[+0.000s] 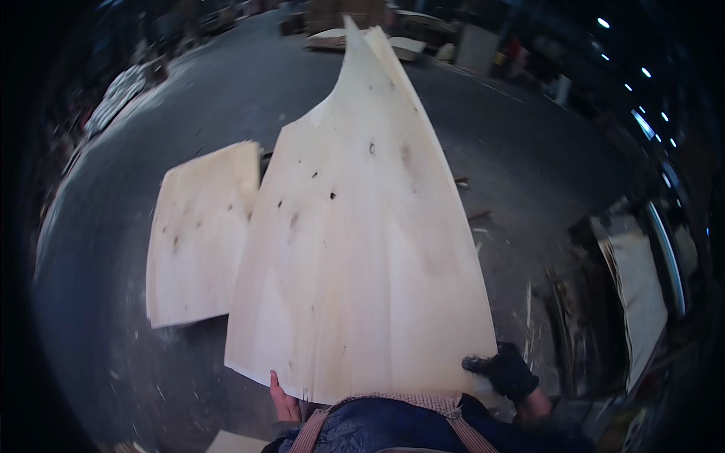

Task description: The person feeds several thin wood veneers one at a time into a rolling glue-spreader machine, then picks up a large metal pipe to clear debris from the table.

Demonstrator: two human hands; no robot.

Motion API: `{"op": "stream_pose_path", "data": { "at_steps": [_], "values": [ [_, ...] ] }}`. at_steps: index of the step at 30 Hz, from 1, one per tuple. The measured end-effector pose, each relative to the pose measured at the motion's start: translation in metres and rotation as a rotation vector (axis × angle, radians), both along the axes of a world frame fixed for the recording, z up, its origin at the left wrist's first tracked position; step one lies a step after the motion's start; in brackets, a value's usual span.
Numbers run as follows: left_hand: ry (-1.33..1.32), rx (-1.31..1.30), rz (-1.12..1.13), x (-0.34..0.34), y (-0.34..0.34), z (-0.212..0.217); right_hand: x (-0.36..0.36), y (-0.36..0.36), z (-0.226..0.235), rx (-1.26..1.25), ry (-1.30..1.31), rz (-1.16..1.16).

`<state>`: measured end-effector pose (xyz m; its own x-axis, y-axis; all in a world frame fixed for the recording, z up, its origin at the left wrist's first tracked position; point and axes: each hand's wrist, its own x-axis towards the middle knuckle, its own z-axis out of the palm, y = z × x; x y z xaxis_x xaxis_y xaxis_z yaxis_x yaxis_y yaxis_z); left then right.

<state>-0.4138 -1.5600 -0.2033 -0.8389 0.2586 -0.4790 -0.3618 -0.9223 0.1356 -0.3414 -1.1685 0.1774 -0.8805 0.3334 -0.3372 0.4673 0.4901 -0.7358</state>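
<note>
A large pale wood veneer sheet (pixel 355 249) with dark knots stretches out in front of me, its far end torn to a narrow point. My bare left hand (pixel 285 400) grips its near edge from below, with one finger or thumb showing at the rim. At the near right corner my right hand (pixel 510 372), in a dark glove, holds the sheet with the thumb on top and the other fingers partly hidden beneath. The near edge lies close against my body.
A stack of veneer sheets (pixel 200 234) stands to the left, partly behind the held sheet. More sheets (pixel 638 294) lean at the right beside dark machinery or racks. Wood scraps (pixel 477 215) litter the grey floor (pixel 249 75). Wrapped bundles (pixel 117 94) lie far left.
</note>
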Motion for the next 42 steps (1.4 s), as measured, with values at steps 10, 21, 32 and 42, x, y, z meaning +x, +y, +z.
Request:
{"op": "stream_pose_path", "data": {
  "at_steps": [10,21,32,42],
  "values": [
    [0.477,-0.368,-0.355,-0.003,0.313,0.279,0.286,0.194,0.091,0.035,0.472,-0.527],
    [0.992,-0.300,-0.746,0.073,0.689,0.361,0.440,0.282,0.039,0.683,0.318,-0.940],
    [0.734,-0.158,-1.296,0.156,1.064,0.292,0.537,0.518,0.016,-0.447,0.534,-1.882],
    [0.934,-0.533,-2.033,0.145,1.062,0.181,0.611,0.530,-0.064,-0.080,0.115,-1.883]
  ]
}}
